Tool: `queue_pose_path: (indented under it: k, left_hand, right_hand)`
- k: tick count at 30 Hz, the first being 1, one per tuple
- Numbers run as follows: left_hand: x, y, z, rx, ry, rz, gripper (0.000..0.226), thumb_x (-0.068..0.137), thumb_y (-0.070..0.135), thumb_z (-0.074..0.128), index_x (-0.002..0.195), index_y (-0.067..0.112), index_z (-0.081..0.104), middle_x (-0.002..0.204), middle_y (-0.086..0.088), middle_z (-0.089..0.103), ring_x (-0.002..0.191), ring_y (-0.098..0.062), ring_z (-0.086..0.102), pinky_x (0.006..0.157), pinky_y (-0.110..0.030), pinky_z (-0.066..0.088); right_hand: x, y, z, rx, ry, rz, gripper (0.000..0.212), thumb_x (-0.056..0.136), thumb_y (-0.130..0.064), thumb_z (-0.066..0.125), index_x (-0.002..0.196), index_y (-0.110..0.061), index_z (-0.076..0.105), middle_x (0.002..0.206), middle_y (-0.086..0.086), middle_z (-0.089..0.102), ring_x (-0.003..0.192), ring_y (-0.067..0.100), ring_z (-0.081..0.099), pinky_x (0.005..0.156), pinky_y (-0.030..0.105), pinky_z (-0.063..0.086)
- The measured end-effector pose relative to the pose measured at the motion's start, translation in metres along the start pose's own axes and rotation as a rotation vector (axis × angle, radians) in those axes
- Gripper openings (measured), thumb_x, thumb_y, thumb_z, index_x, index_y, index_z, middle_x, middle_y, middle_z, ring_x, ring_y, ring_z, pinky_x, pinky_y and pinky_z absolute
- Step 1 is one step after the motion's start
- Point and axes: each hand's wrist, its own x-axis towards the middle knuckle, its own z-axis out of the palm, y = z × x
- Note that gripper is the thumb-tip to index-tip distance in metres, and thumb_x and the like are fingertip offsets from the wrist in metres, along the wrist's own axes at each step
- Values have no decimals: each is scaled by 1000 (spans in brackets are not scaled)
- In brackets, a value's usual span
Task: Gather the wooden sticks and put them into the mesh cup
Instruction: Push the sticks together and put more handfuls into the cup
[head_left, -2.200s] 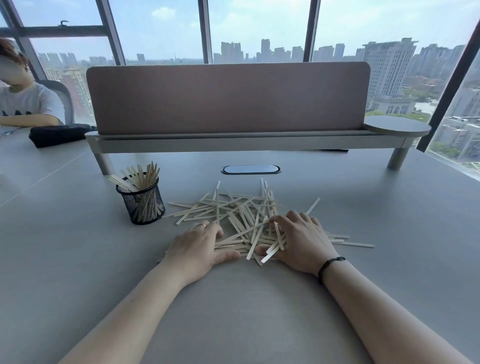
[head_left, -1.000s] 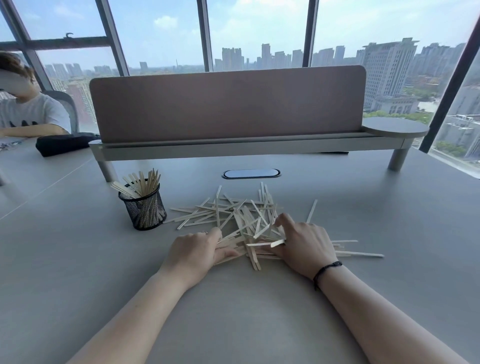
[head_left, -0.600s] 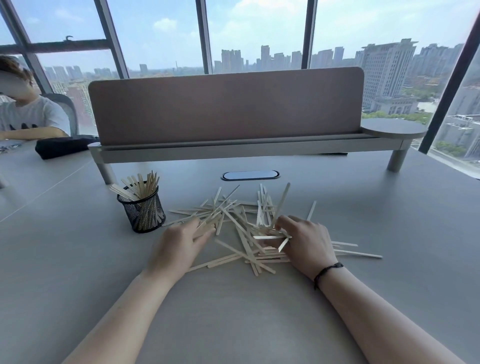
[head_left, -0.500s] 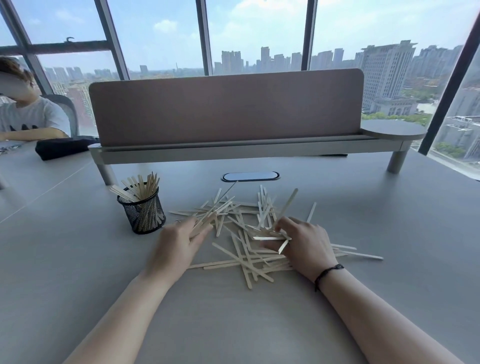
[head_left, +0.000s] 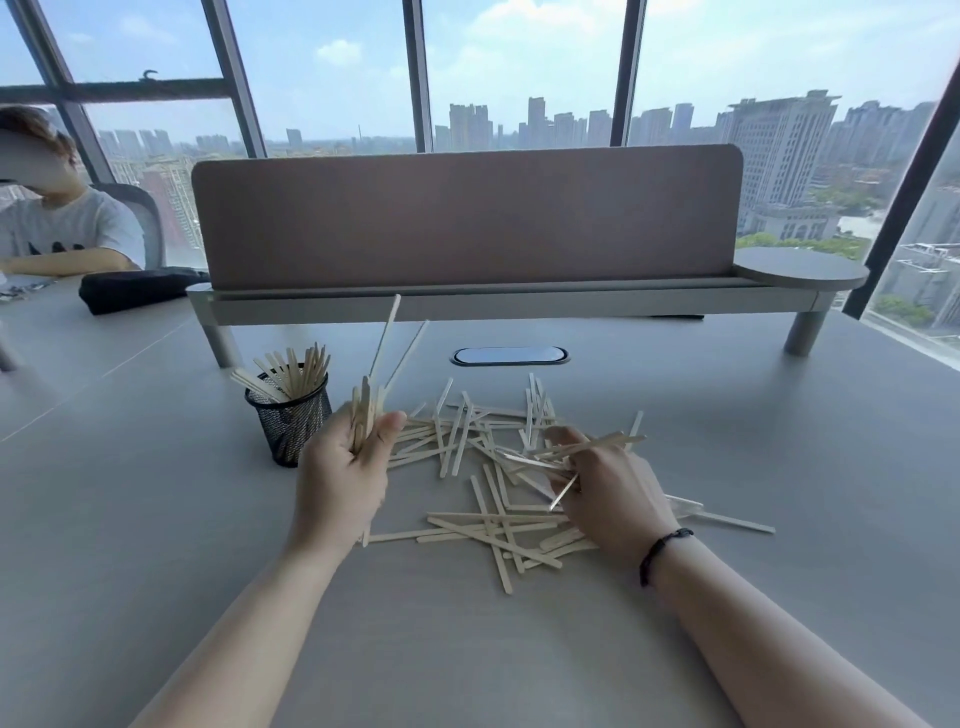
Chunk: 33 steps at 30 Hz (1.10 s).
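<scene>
Head cam: mesh cup (head_left: 289, 421) partly filled; your left hand (head_left: 347, 470) grips a bunch, right hand (head_left: 605, 486) pinches few, most sticks (head_left: 488, 519) on bench (head_left: 156, 519) mid.

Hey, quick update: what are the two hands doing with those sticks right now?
Left hand grips a raised bundle beside the mesh cup. Right hand pinches a few over the loose sticks. Cup already partly filled, nothing blocking it.

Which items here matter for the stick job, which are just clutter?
Job:
left hand gripping a bundle of sticks
right hand pinching a few sticks
loose pile
mesh cup

Clutter:
divider shelf
black pouch
cable port
</scene>
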Motion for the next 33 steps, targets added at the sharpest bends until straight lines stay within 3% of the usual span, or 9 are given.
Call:
queue_pose_path:
  k: [4,7,10,13,16,21,28,30,33]
  left_hand:
    - [-1,4,2,-142,-11,-63,51,85,64,65,66,22,43,53,-1,31,51,-18,28,53,-37,29]
    - [-5,8,7,-176,-33,-66,58,85,55,69,60,19,31,51,0,27,49,-19,24,53,-33,24]
    - [-7,8,10,-250,-56,-114,63,82,55,71,56,21,25,49,1,22,47,-20,19,51,-31,19]
    - [-9,8,12,-288,-97,-133,66,82,57,71,53,22,23,48,1,20,45,-18,16,50,-34,16]
    - [-10,9,13,-315,-104,-144,68,82,59,70,54,21,21,48,-1,19,44,-17,15,50,-32,15]
    - [-13,12,14,-308,-80,-140,68,82,59,68,49,20,24,46,-4,21,45,-18,17,49,-31,16]
    - [-17,9,17,-283,-88,-162,80,76,69,70,55,9,22,52,-13,19,50,-22,18,50,-28,15]
    - [-17,10,17,-286,-79,-181,76,75,69,71,53,14,23,53,-9,20,50,-21,18,49,-28,16]
    - [-16,13,15,-310,-51,-199,67,77,62,69,48,19,27,52,-9,22,49,-17,19,45,-22,22]
  right_hand:
    - [7,-9,-4,18,-10,-8,46,84,-15,52,125,-34,58,100,1,75,83,35,65,59,35,43]
    - [12,-17,-7,38,-51,-4,65,82,-14,49,144,-32,40,73,-3,60,70,33,55,58,36,38]
    - [15,-23,-12,-4,-81,-21,64,85,-17,49,144,-30,29,69,-4,47,65,30,47,58,34,34]
    - [18,-27,-24,-97,-163,0,34,89,-16,45,123,-19,45,68,-5,41,65,32,45,58,34,34]
    - [18,-34,-34,-132,-193,-8,9,92,-17,44,87,-19,52,81,3,59,66,31,49,58,34,38]
    - [24,-41,-47,-84,-108,-37,18,94,-20,46,76,-20,47,81,0,60,72,32,58,58,38,46]
    - [40,-47,-47,86,53,-10,39,102,-38,47,67,-22,40,81,-5,48,67,27,53,53,34,38]
    - [44,-50,-45,217,98,25,43,102,-45,44,64,-24,39,85,-9,49,75,26,55,59,34,37]
    - [49,-58,-44,319,181,76,46,102,-45,44,58,-31,44,118,-17,51,121,19,43,93,36,32]
